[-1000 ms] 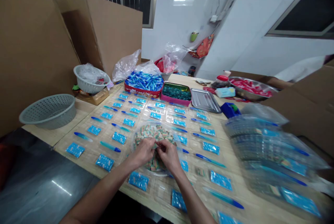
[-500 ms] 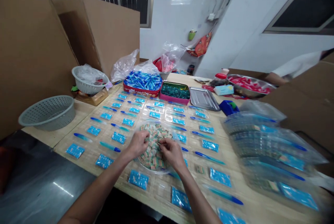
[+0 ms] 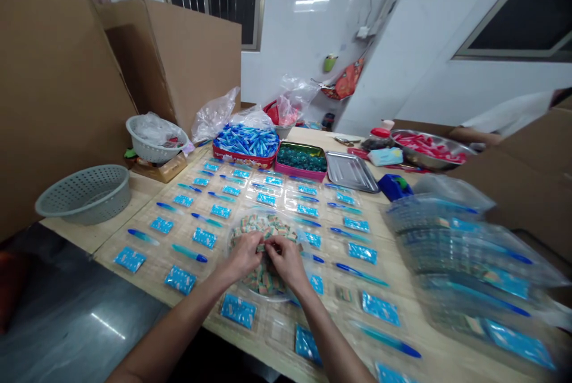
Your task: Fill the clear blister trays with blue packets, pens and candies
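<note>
My left hand (image 3: 243, 257) and my right hand (image 3: 286, 259) meet over a clear round dish (image 3: 236, 234) heaped with small green, white and orange erasers (image 3: 268, 225). Both hands are closed, fingertips pinched together on a small piece I cannot make out. Around the dish the table is laid with clear blister trays (image 3: 277, 183) that hold blue packets (image 3: 179, 279) and blue pens (image 3: 190, 252) in rows.
A stack of filled clear trays (image 3: 465, 252) rises at the right. At the back stand a red tin of blue pens (image 3: 246, 142), a pink tin of dark green pieces (image 3: 301, 158), a steel tray (image 3: 351, 171) and a steel bowl (image 3: 429, 150). Grey colander (image 3: 84, 192) and cardboard boxes (image 3: 58, 85) stand left.
My hands drew apart over the dish half a second ago and have come back together, fingertips touching again. The view shifted slightly.
</note>
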### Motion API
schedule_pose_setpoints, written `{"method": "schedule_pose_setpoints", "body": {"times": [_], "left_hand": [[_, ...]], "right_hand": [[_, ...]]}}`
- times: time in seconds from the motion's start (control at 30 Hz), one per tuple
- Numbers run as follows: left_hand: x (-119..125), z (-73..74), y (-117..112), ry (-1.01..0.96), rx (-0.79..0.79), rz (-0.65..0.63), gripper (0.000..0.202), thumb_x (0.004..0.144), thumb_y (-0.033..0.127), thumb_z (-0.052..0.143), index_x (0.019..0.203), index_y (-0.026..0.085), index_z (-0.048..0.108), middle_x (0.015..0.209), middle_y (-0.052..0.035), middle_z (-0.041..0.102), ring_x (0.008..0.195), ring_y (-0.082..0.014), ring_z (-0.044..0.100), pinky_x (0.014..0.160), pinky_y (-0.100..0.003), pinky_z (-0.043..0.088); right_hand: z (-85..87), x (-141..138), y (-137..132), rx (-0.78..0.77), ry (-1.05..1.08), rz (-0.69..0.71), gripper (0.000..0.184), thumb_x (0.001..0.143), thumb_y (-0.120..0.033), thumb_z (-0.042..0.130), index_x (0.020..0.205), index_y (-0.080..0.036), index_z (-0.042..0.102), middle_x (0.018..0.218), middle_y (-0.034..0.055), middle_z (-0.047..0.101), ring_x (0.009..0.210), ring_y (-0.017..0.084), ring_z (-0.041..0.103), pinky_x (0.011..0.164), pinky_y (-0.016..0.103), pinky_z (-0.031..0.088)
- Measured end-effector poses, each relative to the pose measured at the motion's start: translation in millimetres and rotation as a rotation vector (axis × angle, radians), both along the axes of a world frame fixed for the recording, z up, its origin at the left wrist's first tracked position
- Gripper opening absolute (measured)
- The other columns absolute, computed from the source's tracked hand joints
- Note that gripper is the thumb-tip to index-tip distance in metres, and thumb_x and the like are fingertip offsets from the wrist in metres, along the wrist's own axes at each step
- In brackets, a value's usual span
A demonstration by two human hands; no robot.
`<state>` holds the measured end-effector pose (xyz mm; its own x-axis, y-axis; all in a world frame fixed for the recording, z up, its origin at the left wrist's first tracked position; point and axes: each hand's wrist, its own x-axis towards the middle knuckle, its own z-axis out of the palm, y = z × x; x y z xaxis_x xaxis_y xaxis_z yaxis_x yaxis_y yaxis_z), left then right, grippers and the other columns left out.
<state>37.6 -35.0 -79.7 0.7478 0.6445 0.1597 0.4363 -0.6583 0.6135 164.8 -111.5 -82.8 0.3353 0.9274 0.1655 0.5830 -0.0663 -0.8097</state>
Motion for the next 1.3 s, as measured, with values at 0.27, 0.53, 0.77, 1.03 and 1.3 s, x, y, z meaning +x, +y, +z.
{"method": "schedule_pose_setpoints", "body": {"times": [0.27, 0.53, 0.77, 1.03, 1.3], "left_hand": [[1.3, -4.6, 2.7, -0.015, -0.035, 0.009, 0.018, 0.065, 0.007, 0.051, 0.078, 0.016, 0.058, 0.081, -0.0043, 0.063, 0.080, -0.0201, 0.058, 0.072, -0.028, 0.040], [2.1, 2.5, 5.4, -0.051, -0.152, 0.014, 0.018, 0.058, 0.005, 0.054, 0.072, 0.015, 0.059, 0.070, -0.0019, 0.060, 0.071, -0.0187, 0.056, 0.066, -0.027, 0.039], [0.1, 4.7, 13.1, -0.172, -0.430, 0.056, 0.017, 0.059, 0.009, 0.058, 0.075, 0.013, 0.063, 0.058, 0.0030, 0.054, 0.058, -0.0120, 0.052, 0.054, -0.021, 0.038], [-4.6, 10.4, 12.0, -0.349, -0.902, 0.049, 0.023, 0.055, 0.024, 0.069, 0.071, 0.011, 0.061, 0.053, 0.0018, 0.057, 0.046, -0.0091, 0.050, 0.044, -0.019, 0.036], [-5.6, 23.6, 2.3, -0.388, -1.039, 0.023, 0.037, 0.050, 0.030, 0.078, 0.077, 0.011, 0.061, 0.053, 0.0021, 0.058, 0.045, -0.0086, 0.051, 0.044, -0.020, 0.037]], "right_hand": [[0.7, -0.6, -6.2, 0.094, -0.114, 0.113, 0.030, 0.068, -0.005, 0.047, 0.087, -0.018, 0.067, 0.084, 0.0041, 0.067, 0.078, 0.019, 0.061, 0.070, 0.028, 0.044], [3.3, 1.7, -7.2, 0.110, -0.370, 0.217, 0.028, 0.076, -0.004, 0.045, 0.091, -0.019, 0.064, 0.087, 0.0062, 0.064, 0.082, 0.020, 0.058, 0.071, 0.027, 0.043], [4.0, 8.4, -2.1, 0.095, -0.150, 0.127, 0.015, 0.074, -0.009, 0.053, 0.078, -0.019, 0.064, 0.075, 0.0022, 0.063, 0.072, 0.018, 0.059, 0.068, 0.027, 0.042], [12.8, 13.6, -2.6, 0.067, 0.139, 0.170, 0.011, 0.072, -0.018, 0.057, 0.077, -0.018, 0.067, 0.070, 0.0014, 0.064, 0.066, 0.017, 0.059, 0.062, 0.026, 0.045], [14.6, 13.4, -8.7, 0.026, 0.575, 0.139, 0.009, 0.064, -0.024, 0.066, 0.069, -0.016, 0.065, 0.058, -0.0024, 0.061, 0.053, 0.012, 0.055, 0.052, 0.023, 0.041]]}}
